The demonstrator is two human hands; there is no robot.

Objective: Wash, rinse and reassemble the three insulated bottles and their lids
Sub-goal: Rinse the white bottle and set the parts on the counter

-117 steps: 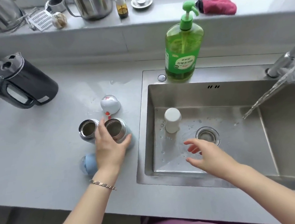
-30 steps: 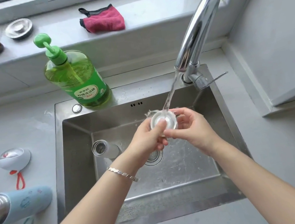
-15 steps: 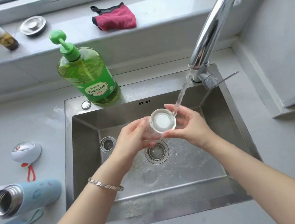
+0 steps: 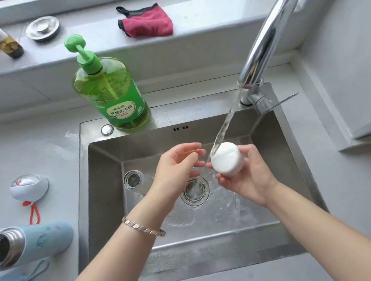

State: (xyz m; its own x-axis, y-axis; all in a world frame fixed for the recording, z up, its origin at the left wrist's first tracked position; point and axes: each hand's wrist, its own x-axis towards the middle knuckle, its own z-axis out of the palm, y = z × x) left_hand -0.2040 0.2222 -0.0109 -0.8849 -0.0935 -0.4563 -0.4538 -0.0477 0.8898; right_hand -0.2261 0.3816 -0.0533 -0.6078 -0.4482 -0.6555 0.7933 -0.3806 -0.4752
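We hold the white lid (image 4: 226,157) in our right hand (image 4: 245,179), fingers curled round it under the tap's stream (image 4: 224,126) — our left hand (image 4: 176,167) hangs relaxed, empty, above the sink (image 4: 104,173).

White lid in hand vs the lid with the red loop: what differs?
The white lid is held by the right hand under running water; the red-loop lid rests on the counter. The white lid is plain; the red-loop lid has a strap. Both sit detached.
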